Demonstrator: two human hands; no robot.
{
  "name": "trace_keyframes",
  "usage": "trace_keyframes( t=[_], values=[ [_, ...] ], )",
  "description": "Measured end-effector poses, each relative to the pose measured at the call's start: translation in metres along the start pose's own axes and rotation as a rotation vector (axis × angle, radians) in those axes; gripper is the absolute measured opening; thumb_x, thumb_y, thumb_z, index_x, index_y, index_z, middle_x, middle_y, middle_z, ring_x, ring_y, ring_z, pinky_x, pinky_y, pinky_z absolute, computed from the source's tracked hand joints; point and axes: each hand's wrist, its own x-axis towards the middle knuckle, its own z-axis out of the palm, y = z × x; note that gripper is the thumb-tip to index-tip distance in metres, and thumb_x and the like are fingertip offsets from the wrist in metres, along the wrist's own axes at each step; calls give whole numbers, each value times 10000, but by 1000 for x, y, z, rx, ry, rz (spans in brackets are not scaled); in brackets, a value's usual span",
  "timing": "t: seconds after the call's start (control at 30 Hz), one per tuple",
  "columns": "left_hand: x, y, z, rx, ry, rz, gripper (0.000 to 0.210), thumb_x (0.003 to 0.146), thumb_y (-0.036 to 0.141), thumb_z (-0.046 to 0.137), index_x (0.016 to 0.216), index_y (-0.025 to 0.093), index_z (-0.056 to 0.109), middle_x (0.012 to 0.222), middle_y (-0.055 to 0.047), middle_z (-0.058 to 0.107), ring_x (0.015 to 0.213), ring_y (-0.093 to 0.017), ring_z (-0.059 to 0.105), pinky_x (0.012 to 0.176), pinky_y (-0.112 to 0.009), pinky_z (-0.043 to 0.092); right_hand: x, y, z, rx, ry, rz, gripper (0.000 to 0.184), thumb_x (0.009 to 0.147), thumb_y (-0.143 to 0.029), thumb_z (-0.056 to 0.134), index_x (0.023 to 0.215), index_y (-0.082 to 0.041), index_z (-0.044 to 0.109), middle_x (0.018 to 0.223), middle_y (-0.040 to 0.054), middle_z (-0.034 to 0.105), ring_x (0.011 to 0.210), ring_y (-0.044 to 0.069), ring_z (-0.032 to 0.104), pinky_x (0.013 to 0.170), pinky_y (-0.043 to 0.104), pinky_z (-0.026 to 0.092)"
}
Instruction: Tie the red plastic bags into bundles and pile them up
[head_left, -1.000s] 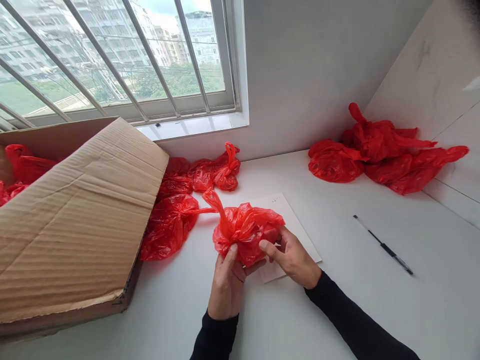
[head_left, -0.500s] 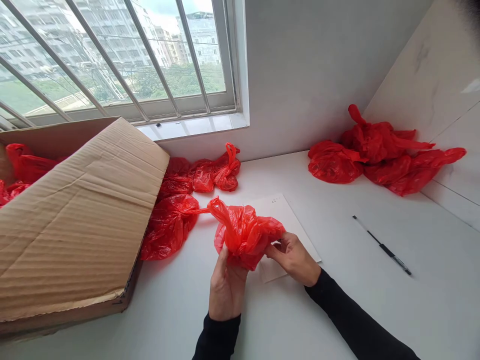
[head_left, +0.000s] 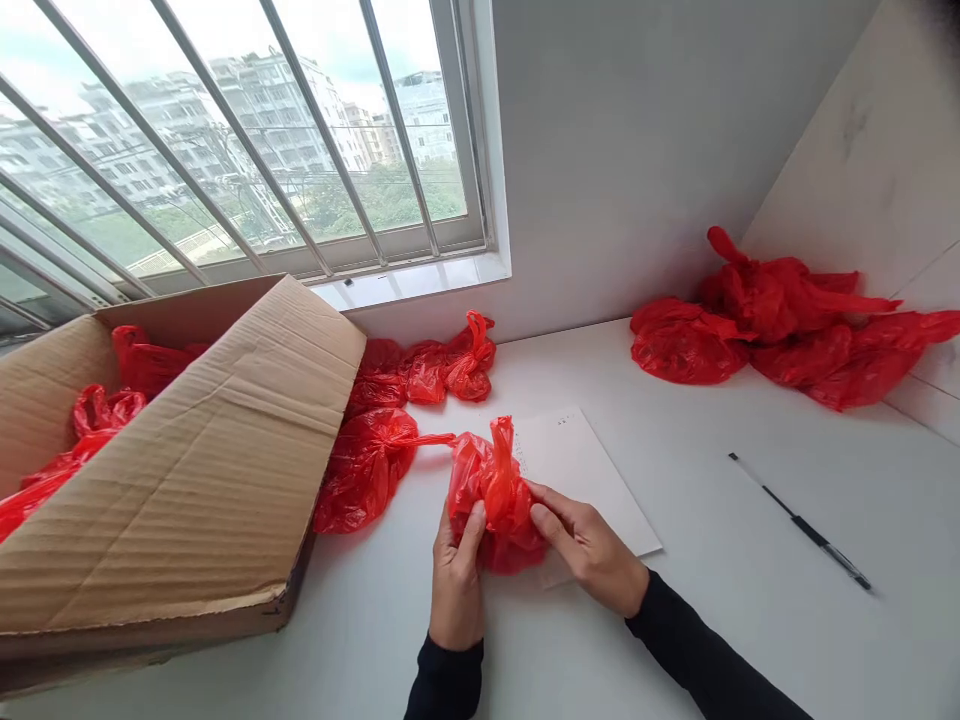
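Observation:
A crumpled red plastic bag is held between my two hands over the white table. My left hand grips its left side, thumb in front and fingers behind. On the other side, my right hand pinches the bag's right edge with thumb and forefinger. The bag's twisted top sticks up, and whatever is inside does not show. Beneath and behind the bag lies a white sheet or pad of paper with small marks along its top. Another knotted red bag rests just left of the held one.
An open cardboard box with red bags in it stands at the left. More red bags sit under the window. A red pile lies at the back right corner. A black pen is on the table at right.
The held bag has been turned and gathered more compactly, its top now upright. My right hand has moved closer to my left. The view has tilted up and shifted left a little.

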Motion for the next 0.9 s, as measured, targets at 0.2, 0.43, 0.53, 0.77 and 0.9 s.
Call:
trace_keyframes(
  t=[0.2,0.43,0.53,0.77,0.9],
  values=[
    [50,38,-9,474,78,191,559,876,459,616,1371,243,476,1302,-106,652,1157,-266,646,958,-392,536,-4,3,11,-10,34,58,566,1004,-444,446,1539,-297,339,1400,81,587,994,227,640,808,394,587],
    [134,94,-26,989,236,384,368,775,271,630,1120,142,638,1089,-137,689,1085,-305,634,1045,-511,440,-4,2,17,-13,60,126,501,969,-387,501,1446,-235,473,1347,116,586,1103,211,621,952,386,539],
    [133,99,-25,1191,312,487,421,780,256,616,1189,159,628,1185,-158,637,1184,-338,564,1092,-542,376,-2,3,18,-11,73,109,446,962,-378,495,1381,-228,527,1278,101,606,1044,206,639,884,357,556],
    [112,54,-13,1479,251,649,648,841,374,603,1415,104,472,1366,-204,548,1302,-365,469,1134,-533,339,-1,4,20,-5,113,110,384,959,-374,482,1296,-221,583,1205,83,626,960,188,639,797,320,554],
    [108,28,-9,1564,161,686,639,791,163,564,1422,112,477,1416,-204,511,1377,-364,405,1156,-548,308,1,9,21,22,122,112,386,962,-385,471,1276,-192,587,1183,95,632,916,186,638,767,326,561]
  ],
)
